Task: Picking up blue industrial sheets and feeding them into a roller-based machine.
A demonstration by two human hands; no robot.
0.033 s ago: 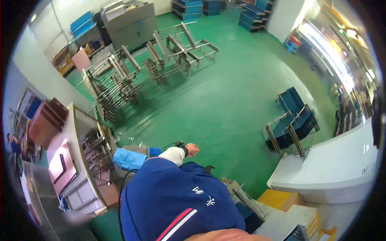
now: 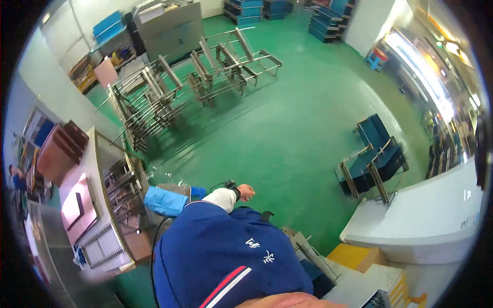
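Note:
My left hand point(image 2: 246, 193) is in front of my body, over the green floor. Its fingers are curled in, and I see nothing in them. A black band with a small dark device point(image 2: 231, 186) sits on the wrist, below a white cuff point(image 2: 222, 198). My blue jacket point(image 2: 226, 246) fills the lower middle and hides what lies behind it. A blue bag-like thing point(image 2: 165, 200) is nearest to this hand, left of the forearm and apart from it. My right hand does not show.
Metal frame racks point(image 2: 205, 77) stand in a row ahead. A rack with dark blue panels point(image 2: 377, 149) is at the right, near a white machine casing point(image 2: 411, 210). At the left is a worktable point(image 2: 110, 231) with pinkish sheets point(image 2: 84, 215). A yellow box point(image 2: 349, 255) lies lower right.
The surroundings have shifted very slightly in the picture. My left hand and arm keep the same pose.

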